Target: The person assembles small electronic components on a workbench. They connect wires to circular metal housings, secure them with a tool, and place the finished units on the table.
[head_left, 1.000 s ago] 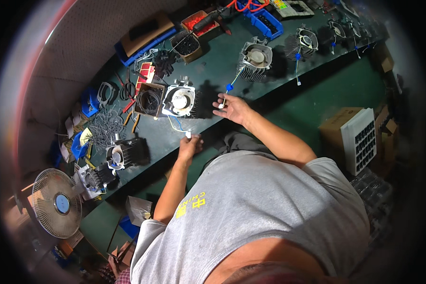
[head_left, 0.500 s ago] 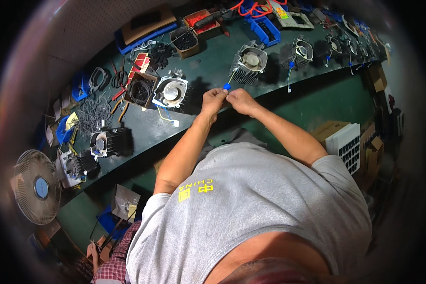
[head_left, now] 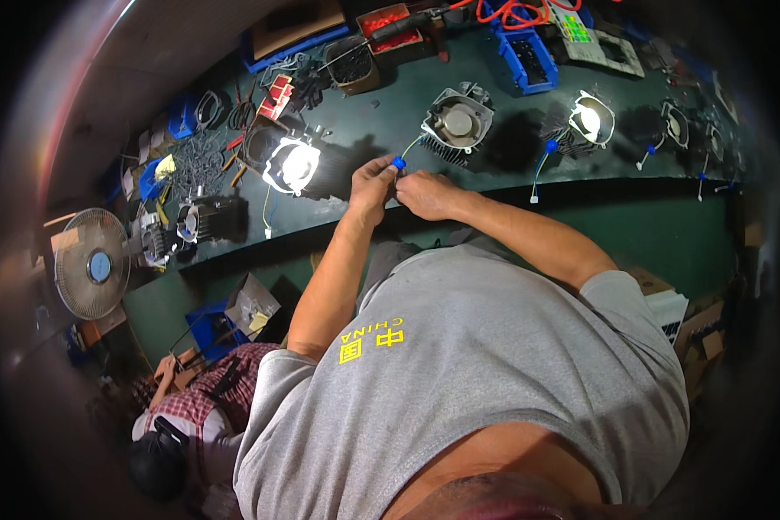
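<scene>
A finned metal housing (head_left: pixel 459 120) with a round hub lies on the bench in front of me. A thin yellow-green wire runs from it down to a small blue ring-like piece (head_left: pixel 398 163). My left hand (head_left: pixel 372 189) is closed, its thumb and fingertips pinching at this blue piece. Right beside it, my right hand (head_left: pixel 426 194) is closed too, fingertips drawn together just below the blue piece; what lies between them is hidden. To the left sits another housing (head_left: pixel 294 166), glaring in the light, its wire (head_left: pixel 268 217) ending in a white plug.
More housings (head_left: pixel 591 120) with blue pieces and wires line the right. Behind stand a blue bin (head_left: pixel 527 61), a box of red parts (head_left: pixel 388 30) and a box of black parts (head_left: pixel 350 69). A fan (head_left: pixel 93 263) and a co-worker (head_left: pixel 204 407) are at left.
The view has shifted, so the bench appears displaced and more of the co-worker shows at lower left. Both hands remain together at the blue piece, the right one lying slightly lower beside the left.
</scene>
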Available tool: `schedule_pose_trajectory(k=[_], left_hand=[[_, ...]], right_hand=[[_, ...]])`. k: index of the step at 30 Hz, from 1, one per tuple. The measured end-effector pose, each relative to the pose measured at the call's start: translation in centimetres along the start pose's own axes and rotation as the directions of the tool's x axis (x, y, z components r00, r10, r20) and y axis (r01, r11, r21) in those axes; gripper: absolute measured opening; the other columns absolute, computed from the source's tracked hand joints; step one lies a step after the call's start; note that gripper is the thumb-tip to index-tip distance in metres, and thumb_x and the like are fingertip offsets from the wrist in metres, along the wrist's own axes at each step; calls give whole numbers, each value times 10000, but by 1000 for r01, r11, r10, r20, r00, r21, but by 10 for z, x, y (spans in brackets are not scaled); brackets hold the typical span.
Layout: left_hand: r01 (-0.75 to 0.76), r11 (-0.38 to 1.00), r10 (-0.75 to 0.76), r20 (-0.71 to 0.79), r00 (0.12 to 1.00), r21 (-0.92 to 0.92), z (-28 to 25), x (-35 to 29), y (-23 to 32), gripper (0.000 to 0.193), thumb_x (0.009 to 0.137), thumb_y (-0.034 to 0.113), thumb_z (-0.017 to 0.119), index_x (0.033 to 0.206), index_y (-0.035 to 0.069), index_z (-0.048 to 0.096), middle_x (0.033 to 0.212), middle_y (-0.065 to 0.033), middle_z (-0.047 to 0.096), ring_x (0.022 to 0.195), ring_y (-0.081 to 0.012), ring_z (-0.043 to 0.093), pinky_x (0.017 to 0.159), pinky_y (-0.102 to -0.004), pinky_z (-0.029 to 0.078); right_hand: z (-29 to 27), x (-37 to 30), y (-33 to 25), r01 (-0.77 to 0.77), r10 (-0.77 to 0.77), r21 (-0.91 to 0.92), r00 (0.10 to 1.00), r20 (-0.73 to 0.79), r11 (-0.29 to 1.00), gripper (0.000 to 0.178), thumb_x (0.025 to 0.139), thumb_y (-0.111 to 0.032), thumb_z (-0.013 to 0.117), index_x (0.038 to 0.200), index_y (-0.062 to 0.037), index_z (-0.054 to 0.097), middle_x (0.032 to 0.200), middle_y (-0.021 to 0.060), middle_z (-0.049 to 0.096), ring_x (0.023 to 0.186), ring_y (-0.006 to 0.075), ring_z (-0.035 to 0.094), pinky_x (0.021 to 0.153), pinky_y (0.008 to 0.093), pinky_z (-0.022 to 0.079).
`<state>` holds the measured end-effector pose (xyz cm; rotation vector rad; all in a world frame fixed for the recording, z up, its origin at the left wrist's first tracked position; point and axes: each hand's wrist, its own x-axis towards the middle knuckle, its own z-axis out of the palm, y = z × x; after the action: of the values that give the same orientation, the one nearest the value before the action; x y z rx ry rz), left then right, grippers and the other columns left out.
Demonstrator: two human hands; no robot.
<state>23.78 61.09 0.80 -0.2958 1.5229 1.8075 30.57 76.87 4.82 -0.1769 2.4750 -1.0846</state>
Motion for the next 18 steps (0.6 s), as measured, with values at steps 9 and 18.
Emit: schedule_pose_trajectory(k=[9, 18], left_hand=[[15, 1000, -16, 7, 1000, 21, 23, 39, 7, 245, 1006, 27, 641, 1243, -33, 637, 989, -106, 722, 798, -166, 674, 707, -292, 572], [13, 998, -24, 173, 985, 63, 44, 73, 8, 209, 1015, 53, 637, 1210, -21, 655, 936, -79, 707, 760, -144, 653, 700, -282, 583]], right_hand=[[-16, 0, 7, 84, -86, 24, 991, 105, 996, 299, 1020, -242, 537, 945, 0, 696, 977, 250, 719, 966, 451, 694, 863, 569, 546], [-28, -3, -6, 29, -20, -44, 981, 192, 999, 335, 1030, -273, 544, 966, 18, 699, 984, 266, 717, 976, 455, 693, 863, 569, 538]])
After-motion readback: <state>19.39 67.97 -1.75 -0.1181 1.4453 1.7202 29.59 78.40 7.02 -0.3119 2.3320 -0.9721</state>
